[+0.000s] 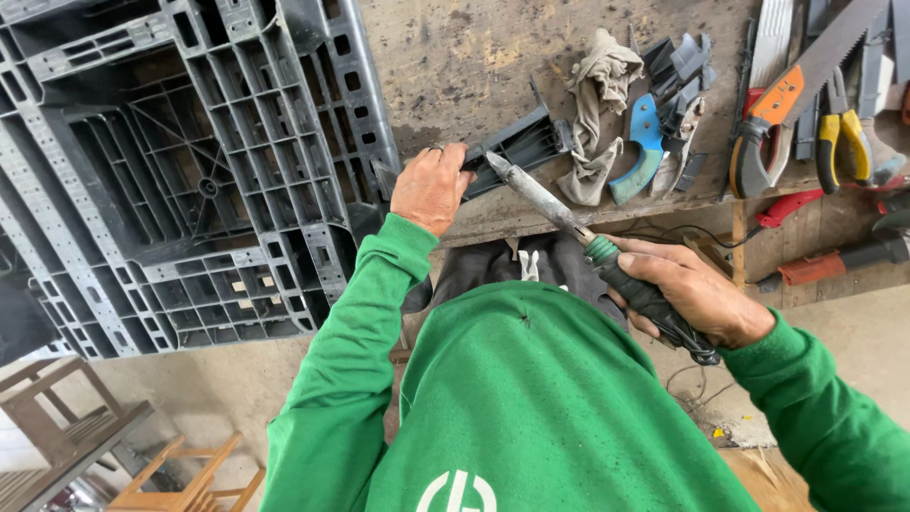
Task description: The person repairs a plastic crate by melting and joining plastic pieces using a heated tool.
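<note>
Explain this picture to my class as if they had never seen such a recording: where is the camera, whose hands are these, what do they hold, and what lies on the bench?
The one picture comes from a camera worn on a person's head, looking down over their green top. The left hand grips a dark grey plastic piece at the bench edge. The right hand holds a soldering iron by its green-and-black handle, its metal tip right at that piece. A large grey plastic pallet lies to the left. On the worn workbench are a crumpled rag, more plastic scraps, a handsaw and yellow-handled pliers.
</note>
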